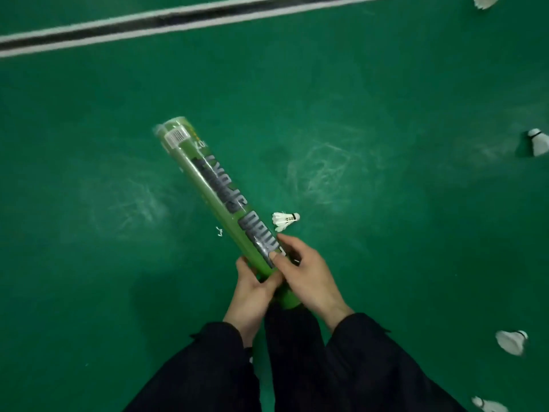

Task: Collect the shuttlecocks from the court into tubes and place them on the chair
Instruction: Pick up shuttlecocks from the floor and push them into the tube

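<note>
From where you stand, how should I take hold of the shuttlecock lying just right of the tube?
Pinch the shuttlecock by its cork, from above on the right. It lies on its side, cork pointing right, feathers fanned left toward the tube, so the cork is the firm, exposed end and the feathers stay uncrushed.

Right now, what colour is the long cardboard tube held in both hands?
Bright green with dark grey lettering, clearest in the head view.
</note>
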The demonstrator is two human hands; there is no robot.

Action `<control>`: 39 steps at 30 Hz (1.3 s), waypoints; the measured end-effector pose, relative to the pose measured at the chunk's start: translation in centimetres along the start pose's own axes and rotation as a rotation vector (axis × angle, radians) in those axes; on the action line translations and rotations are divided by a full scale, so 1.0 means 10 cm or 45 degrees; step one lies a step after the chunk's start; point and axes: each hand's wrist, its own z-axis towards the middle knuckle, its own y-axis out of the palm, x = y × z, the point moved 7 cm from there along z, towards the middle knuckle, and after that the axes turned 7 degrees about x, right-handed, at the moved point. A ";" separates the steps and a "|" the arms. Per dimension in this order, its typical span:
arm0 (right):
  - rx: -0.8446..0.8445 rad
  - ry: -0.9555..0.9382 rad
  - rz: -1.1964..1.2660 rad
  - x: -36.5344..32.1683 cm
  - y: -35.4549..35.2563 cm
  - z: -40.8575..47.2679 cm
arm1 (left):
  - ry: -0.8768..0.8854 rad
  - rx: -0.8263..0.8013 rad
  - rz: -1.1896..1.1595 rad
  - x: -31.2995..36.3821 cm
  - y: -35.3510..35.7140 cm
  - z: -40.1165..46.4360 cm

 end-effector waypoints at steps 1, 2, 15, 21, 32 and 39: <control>0.021 0.000 0.009 0.11 0.05 0.11 | 0.003 0.012 -0.008 -0.04 -0.02 0.16; 0.041 0.000 0.019 0.22 0.10 0.22 | 0.015 0.024 -0.009 -0.06 -0.04 0.32; 0.052 -0.733 -1.414 0.75 0.68 1.85 | 0.138 0.083 0.035 -0.11 -0.44 1.76; 0.121 -0.818 -1.567 0.84 0.66 1.94 | 0.089 0.077 -0.012 -0.10 -0.61 1.80; 0.721 -0.539 0.304 -0.25 -0.65 -1.43 | -0.025 -0.088 -0.425 0.83 -0.43 -0.39; 1.137 -0.726 -0.246 -0.79 -0.79 -2.93 | 0.045 -0.430 -0.206 1.05 0.18 -2.13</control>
